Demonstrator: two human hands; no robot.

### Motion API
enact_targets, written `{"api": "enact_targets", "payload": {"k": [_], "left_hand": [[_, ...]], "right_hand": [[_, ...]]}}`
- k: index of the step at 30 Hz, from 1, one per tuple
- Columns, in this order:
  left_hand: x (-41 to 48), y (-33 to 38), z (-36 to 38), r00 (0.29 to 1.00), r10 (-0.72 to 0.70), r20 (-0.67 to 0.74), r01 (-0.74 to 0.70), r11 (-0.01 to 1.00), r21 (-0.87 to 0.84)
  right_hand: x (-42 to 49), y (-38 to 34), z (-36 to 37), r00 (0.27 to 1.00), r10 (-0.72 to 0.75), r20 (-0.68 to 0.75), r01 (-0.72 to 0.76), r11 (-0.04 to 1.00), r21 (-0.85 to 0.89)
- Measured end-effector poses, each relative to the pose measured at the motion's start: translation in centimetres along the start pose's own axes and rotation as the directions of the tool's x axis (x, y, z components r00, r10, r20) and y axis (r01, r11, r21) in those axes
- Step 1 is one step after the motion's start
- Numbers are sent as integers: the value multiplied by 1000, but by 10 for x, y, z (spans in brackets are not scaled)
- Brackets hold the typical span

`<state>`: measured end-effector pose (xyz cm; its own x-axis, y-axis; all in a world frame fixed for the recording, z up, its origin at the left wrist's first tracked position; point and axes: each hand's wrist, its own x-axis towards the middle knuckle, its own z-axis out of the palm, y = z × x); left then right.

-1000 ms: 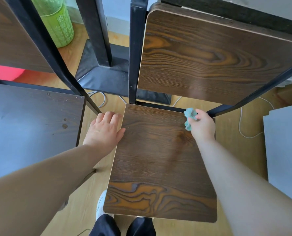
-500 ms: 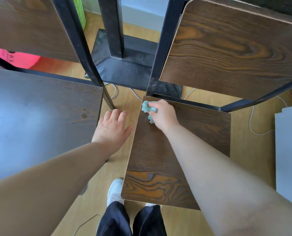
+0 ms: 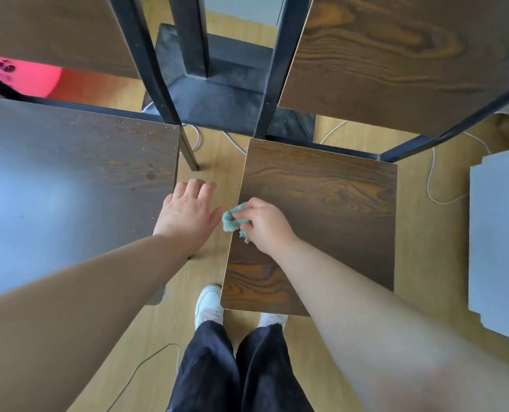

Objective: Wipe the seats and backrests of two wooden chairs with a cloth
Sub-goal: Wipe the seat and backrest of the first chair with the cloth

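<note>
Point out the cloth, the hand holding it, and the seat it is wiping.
cloth (image 3: 231, 221): head view, bunched green middle.
right hand (image 3: 266, 226): head view, back of hand.
right chair seat (image 3: 330, 203): head view, bare wood centre.

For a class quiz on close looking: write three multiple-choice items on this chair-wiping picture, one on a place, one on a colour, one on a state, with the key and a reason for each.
1. Where is the cloth?
A. at the left edge of the right chair's seat
B. on the left chair's backrest
C. on the floor

2. What colour is the cloth?
A. red
B. teal green
C. white

3. How is the left hand?
A. gripping the cloth
B. clenched round a chair leg
C. open, fingers spread, holding nothing

Key:
1 A: the cloth lies at the left edge of the right chair's seat.
2 B: it shows teal green under the right hand.
3 C: the left hand is flat and empty between the seats.
</note>
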<state>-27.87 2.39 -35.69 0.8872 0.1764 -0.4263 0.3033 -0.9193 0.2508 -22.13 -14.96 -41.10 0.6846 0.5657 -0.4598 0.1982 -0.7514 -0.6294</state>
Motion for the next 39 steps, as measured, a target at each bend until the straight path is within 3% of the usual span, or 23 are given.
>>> {"api": "enact_targets", "payload": {"k": [5,7,9,11,14,15,17,23,28,29,32,33,36,39], "left_hand": [[-7,5,-3,1000,21,9,-22,1000,13],[-9,8,-2,999,38,10,-38,999,2],[-9,11,1,998,53,22,-54,999,4],[-7,12,3,997,65,32,-65,998,11],[-4,13,8,996,80,48,-82,996,27],[-3,13,10,995,83,54,-84,996,33],[0,15,13,994,84,65,-87,995,40],[1,19,17,992,92,85,-96,994,44],[0,25,16,991,95,95,-98,995,29],[0,25,16,991,98,90,-101,994,32],[-1,25,13,991,107,74,-111,993,45],[-2,25,12,991,110,73,-114,992,51],[-8,24,10,989,131,67,-136,988,74],[-18,24,7,987,146,66,-152,985,86]], "right_hand": [[-46,2,25,977,-97,189,123,983,-134],[-58,6,12,997,-54,63,54,999,1],[-62,23,-19,972,90,-218,-68,992,110],[-64,51,-61,834,339,-434,-280,940,196],[-65,105,-111,527,644,-555,-525,760,384],[-65,122,-120,464,692,-553,-561,713,421],[-61,141,-131,421,735,-532,-601,665,443],[-29,114,-121,529,690,-494,-625,710,323],[-3,61,-80,740,519,-427,-505,849,156],[-3,49,-69,784,454,-424,-481,875,49],[-14,33,-35,910,275,-310,-313,947,-78],[-22,31,-24,935,216,-281,-260,957,-128],[-48,26,7,954,169,-249,-191,979,-65],[-81,16,31,994,57,-88,-76,971,-227]]}}
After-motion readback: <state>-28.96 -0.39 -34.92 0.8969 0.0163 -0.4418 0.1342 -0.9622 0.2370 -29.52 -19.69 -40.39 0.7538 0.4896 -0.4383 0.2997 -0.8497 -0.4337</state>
